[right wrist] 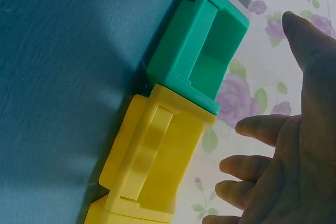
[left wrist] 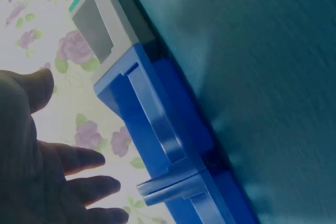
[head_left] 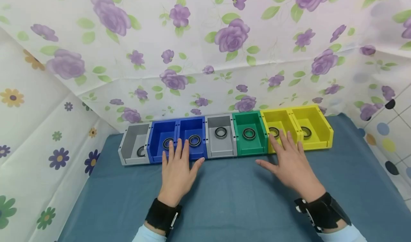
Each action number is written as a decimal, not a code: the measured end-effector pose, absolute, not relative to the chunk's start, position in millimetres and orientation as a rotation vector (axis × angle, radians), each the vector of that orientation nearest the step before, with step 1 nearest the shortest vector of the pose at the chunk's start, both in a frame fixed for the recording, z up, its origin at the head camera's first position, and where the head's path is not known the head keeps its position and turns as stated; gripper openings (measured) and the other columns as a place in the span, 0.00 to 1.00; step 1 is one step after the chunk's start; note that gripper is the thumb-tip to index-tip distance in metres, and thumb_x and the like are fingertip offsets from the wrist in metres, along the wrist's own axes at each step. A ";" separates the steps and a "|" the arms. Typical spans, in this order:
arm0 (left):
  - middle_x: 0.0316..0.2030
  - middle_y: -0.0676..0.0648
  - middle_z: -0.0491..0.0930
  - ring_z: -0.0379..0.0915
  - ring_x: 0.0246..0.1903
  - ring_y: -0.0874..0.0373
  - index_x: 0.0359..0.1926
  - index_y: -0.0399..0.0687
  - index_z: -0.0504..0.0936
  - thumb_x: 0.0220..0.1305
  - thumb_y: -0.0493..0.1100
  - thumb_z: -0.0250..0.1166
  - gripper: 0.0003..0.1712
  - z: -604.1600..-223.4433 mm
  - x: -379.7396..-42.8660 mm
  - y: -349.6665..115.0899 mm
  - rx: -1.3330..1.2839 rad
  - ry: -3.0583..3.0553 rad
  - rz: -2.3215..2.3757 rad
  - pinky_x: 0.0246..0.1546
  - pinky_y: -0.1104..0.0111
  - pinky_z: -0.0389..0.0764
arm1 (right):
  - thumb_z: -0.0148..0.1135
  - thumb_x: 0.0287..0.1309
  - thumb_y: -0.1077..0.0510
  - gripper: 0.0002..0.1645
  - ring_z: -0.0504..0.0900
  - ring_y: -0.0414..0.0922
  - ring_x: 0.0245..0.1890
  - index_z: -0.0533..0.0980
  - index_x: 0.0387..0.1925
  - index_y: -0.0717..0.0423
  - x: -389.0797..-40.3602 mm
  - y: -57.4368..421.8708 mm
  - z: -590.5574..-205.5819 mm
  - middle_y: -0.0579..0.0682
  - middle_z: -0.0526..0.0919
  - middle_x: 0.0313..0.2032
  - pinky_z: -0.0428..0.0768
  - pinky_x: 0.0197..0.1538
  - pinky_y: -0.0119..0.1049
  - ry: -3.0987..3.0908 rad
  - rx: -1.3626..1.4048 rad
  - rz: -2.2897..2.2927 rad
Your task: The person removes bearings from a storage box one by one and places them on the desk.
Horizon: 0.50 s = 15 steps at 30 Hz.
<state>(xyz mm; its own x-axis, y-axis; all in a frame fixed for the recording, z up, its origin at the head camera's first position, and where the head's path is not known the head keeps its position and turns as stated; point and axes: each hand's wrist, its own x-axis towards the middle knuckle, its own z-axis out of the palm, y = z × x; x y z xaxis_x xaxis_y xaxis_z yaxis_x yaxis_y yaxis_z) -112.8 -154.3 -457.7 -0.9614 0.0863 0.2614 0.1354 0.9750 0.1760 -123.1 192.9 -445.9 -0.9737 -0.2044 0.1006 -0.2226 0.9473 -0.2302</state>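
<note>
A row of plastic bins crosses the table, each with a black-rimmed ring like a ball bearing inside. My left hand (head_left: 176, 174), fingers spread, hovers before the two blue bins (head_left: 163, 127), near the bearing (head_left: 194, 140) in the right one. My right hand (head_left: 293, 167) is spread over the front of the yellow bins (head_left: 316, 127), partly covering a bearing (head_left: 274, 130). Between the hands stand a grey bin (head_left: 221, 149) and a green bin (head_left: 250, 147). Neither hand holds anything. In the left wrist view the left fingers (left wrist: 86, 158) stand apart from the blue bins.
Another grey bin (head_left: 135, 133) ends the row at the left, its bearing (head_left: 141, 151) partly hidden by the wall. A blue cloth (head_left: 231, 206) covers the table. Behind the bins hangs a flowered sheet (head_left: 199, 53), with another flowered sheet (head_left: 41, 138) on the left.
</note>
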 end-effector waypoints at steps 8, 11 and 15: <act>0.69 0.41 0.51 0.44 0.67 0.49 0.71 0.43 0.51 0.66 0.69 0.44 0.45 -447.6 -118.8 -147.5 -0.211 -2.869 -0.552 0.61 0.53 0.54 | 0.48 0.50 0.21 0.59 0.33 0.57 0.68 0.44 0.73 0.50 -126.1 194.1 -442.4 0.59 0.41 0.71 0.41 0.62 0.62 -3.002 0.311 0.525; 0.67 0.40 0.55 0.48 0.66 0.49 0.70 0.41 0.54 0.67 0.67 0.45 0.43 -442.6 -121.5 -143.1 -0.231 -2.845 -0.628 0.60 0.54 0.56 | 0.52 0.52 0.26 0.55 0.46 0.60 0.67 0.50 0.72 0.52 -127.0 193.2 -437.7 0.60 0.50 0.69 0.51 0.61 0.60 -2.928 0.291 0.677; 0.65 0.39 0.60 0.52 0.64 0.50 0.68 0.38 0.59 0.67 0.64 0.47 0.41 -437.7 -126.7 -136.8 -0.252 -2.811 -0.657 0.59 0.56 0.58 | 0.57 0.55 0.33 0.46 0.61 0.57 0.62 0.60 0.67 0.55 -128.1 191.9 -428.1 0.60 0.62 0.64 0.64 0.56 0.55 -2.786 0.288 0.809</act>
